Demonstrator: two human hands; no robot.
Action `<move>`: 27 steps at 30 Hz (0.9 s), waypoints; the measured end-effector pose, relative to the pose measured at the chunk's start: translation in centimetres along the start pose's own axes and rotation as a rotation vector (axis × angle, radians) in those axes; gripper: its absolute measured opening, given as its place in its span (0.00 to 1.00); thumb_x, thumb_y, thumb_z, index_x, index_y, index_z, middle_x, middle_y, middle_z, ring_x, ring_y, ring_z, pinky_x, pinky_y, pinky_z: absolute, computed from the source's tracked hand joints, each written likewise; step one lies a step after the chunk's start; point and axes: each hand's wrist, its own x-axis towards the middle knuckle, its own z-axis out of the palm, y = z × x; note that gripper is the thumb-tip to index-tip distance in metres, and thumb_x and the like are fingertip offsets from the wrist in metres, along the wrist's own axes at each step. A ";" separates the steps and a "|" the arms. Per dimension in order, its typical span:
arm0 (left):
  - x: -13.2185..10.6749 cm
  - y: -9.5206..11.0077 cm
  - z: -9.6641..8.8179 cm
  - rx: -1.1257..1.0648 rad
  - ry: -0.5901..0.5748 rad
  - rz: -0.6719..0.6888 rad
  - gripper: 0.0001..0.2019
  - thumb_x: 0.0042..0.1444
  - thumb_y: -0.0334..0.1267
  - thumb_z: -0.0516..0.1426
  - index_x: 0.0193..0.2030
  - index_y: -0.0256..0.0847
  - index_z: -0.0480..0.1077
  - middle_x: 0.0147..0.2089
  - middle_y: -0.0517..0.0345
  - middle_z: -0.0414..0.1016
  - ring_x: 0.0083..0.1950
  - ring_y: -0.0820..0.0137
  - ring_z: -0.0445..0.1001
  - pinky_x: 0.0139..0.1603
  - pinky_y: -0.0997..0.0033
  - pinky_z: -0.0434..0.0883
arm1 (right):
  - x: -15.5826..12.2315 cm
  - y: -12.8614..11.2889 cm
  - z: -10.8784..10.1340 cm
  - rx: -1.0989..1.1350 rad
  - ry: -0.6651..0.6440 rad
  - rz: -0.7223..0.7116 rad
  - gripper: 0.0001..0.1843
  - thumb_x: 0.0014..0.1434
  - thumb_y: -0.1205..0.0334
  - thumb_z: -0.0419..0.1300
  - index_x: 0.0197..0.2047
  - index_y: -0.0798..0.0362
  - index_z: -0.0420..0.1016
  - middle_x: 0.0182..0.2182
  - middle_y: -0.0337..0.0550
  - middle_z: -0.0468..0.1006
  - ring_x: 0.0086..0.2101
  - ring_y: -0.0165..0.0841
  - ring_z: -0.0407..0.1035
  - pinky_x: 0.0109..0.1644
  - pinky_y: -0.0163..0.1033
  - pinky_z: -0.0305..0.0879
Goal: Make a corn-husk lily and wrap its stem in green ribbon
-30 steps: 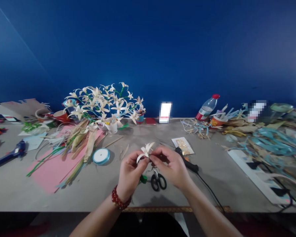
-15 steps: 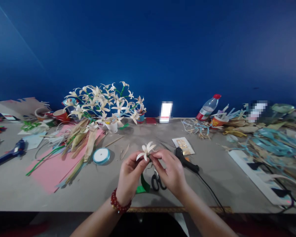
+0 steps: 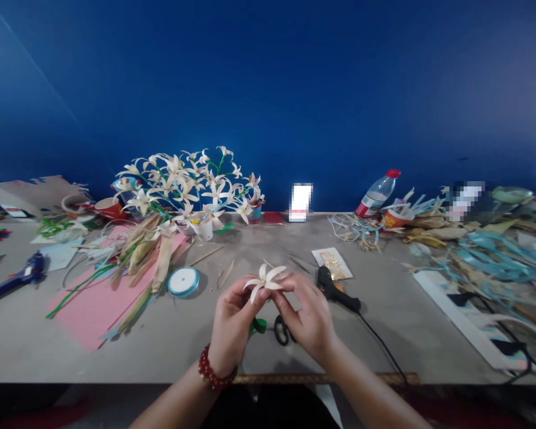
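My left hand (image 3: 233, 322) and my right hand (image 3: 307, 314) meet above the grey table (image 3: 196, 345), both pinching a small cream paper flower (image 3: 263, 280) at its base. Its narrow petals spread upward between my fingertips. A bit of green tape (image 3: 259, 325) shows just below my left hand. Black scissors (image 3: 281, 330) lie on the table under my hands, partly hidden. A red bead bracelet (image 3: 214, 370) circles my left wrist.
A bunch of finished cream flowers (image 3: 187, 187) stands at the back left over pink paper (image 3: 93, 304) and dried husks. A blue ribbon roll (image 3: 183, 282), black glue gun (image 3: 337, 290) with cord, water bottle (image 3: 376, 193), blue glue gun (image 3: 13, 280) and teal strips (image 3: 491, 262) surround me.
The flower's petals have opened wider and turned more towards me. My hands have dropped slightly and closer together; the green tape piece has shifted under my left hand.
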 end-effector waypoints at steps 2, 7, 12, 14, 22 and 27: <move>0.0 0.0 -0.1 0.015 -0.015 0.024 0.04 0.52 0.36 0.66 0.35 0.42 0.80 0.36 0.60 0.77 0.39 0.72 0.72 0.43 0.76 0.70 | 0.2 -0.2 -0.2 0.020 -0.014 0.012 0.03 0.64 0.67 0.57 0.41 0.49 0.70 0.36 0.42 0.79 0.38 0.34 0.75 0.44 0.37 0.71; -0.2 0.5 -0.5 0.113 -0.079 0.089 0.04 0.55 0.34 0.64 0.37 0.43 0.80 0.42 0.58 0.73 0.44 0.71 0.70 0.47 0.76 0.67 | 0.5 -0.8 -0.6 -0.007 -0.037 -0.024 0.04 0.64 0.67 0.58 0.42 0.50 0.70 0.35 0.42 0.79 0.37 0.33 0.75 0.42 0.36 0.70; -0.7 0.9 -0.8 0.124 -0.076 0.094 0.07 0.56 0.33 0.63 0.41 0.45 0.80 0.43 0.57 0.72 0.46 0.69 0.69 0.47 0.75 0.67 | 0.6 -0.9 -0.5 -0.026 -0.059 -0.047 0.04 0.64 0.67 0.58 0.41 0.50 0.70 0.36 0.44 0.79 0.37 0.35 0.75 0.41 0.37 0.71; -0.9 1.0 -0.7 0.121 -0.079 0.094 0.06 0.57 0.33 0.62 0.41 0.45 0.79 0.42 0.57 0.72 0.45 0.69 0.69 0.47 0.74 0.67 | 0.7 -1.0 -0.5 0.004 -0.058 -0.049 0.03 0.64 0.66 0.58 0.42 0.50 0.69 0.36 0.44 0.79 0.38 0.35 0.75 0.42 0.37 0.71; -1.1 1.2 -0.9 0.102 -0.078 0.040 0.05 0.56 0.36 0.63 0.39 0.43 0.79 0.39 0.57 0.74 0.40 0.71 0.70 0.43 0.76 0.69 | 0.8 -1.4 -1.0 0.051 -0.066 0.002 0.03 0.64 0.63 0.60 0.40 0.49 0.69 0.34 0.41 0.79 0.36 0.34 0.76 0.40 0.35 0.69; -1.6 1.1 -1.1 0.037 -0.049 -0.015 0.11 0.53 0.36 0.66 0.44 0.44 0.80 0.41 0.54 0.77 0.43 0.67 0.74 0.43 0.74 0.71 | 1.3 -1.6 -1.3 0.112 -0.094 0.025 0.04 0.63 0.62 0.61 0.38 0.49 0.69 0.32 0.39 0.78 0.34 0.32 0.75 0.39 0.34 0.69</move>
